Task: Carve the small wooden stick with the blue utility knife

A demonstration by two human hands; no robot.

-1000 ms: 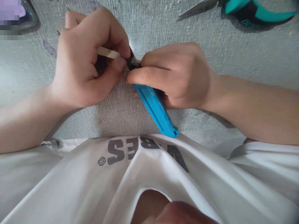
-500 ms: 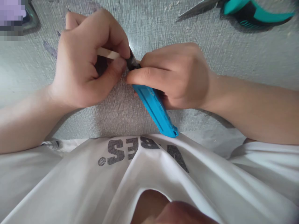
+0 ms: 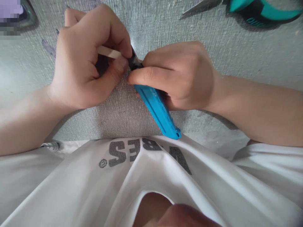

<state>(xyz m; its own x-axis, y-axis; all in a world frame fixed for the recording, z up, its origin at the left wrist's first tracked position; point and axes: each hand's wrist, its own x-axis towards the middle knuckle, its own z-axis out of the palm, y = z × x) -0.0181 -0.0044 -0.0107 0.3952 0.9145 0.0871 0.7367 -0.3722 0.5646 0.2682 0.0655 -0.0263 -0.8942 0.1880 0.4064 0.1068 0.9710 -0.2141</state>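
Observation:
My left hand [image 3: 82, 60] is closed, with thumb and forefinger pinching a thin, pale, flat stick [image 3: 109, 52] that looks wooden. My right hand [image 3: 183, 75] wraps round a blue utility knife [image 3: 157, 108], its thumb lying across the upper part of the handle. The knife slants, its butt end pointing toward my shirt. Its black front end [image 3: 134, 61] meets the stick at my left fingertips. How far the blade reaches into the stick is hidden by the fingers. Both hands are close together over the grey textured tabletop [image 3: 118, 118].
A pointed metal cutting tool with teal and black handles [image 3: 262, 14], scissors-like, lies at the top right, partly out of frame. A dark-rimmed object [image 3: 30, 17], partly blurred out, sits at the top left. My white shirt [image 3: 78, 186] borders the table's near edge.
The hands and the knife keep almost the same pose. A little more of the stick shows inside my left hand. Things at the top of the view sit slightly higher.

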